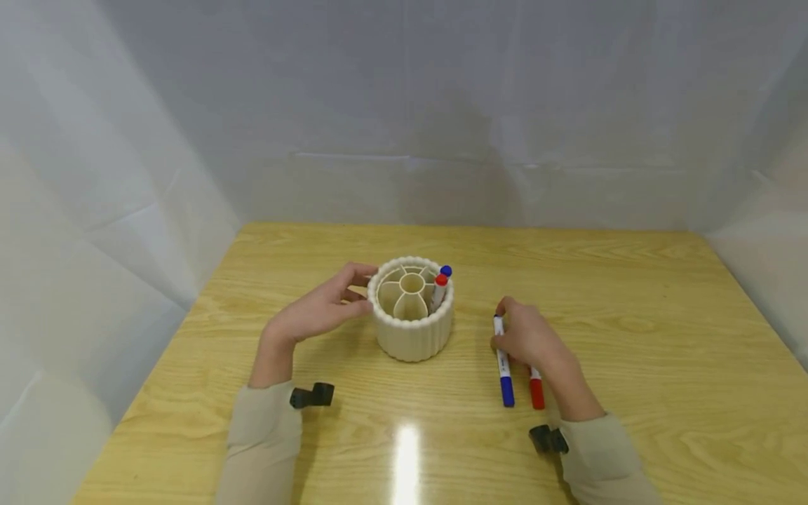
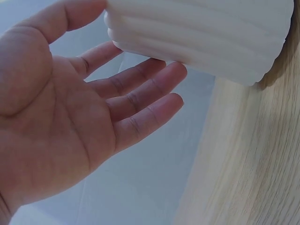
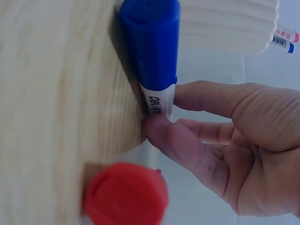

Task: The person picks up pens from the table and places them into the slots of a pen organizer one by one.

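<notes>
a recording booth: white sheeting (image 1: 404, 105) walls in a bare wooden table (image 1: 631, 315).

- holder (image 1: 412, 330) stands mid-table (image 1: 631, 294) with two markers (image 1: 440, 289) in it
- left hand (image 1: 322, 308) touches its left side
- right hand (image 1: 527, 337), to its right, rests on two lying markers (image 1: 505, 375)

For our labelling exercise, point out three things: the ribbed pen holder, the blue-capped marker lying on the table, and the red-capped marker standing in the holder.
ribbed pen holder (image 1: 413, 337), head view, front of its outer wall.
blue-capped marker (image 1: 507, 390), head view, its blue cap.
red-capped marker (image 1: 440, 280), head view, its red cap.
</notes>
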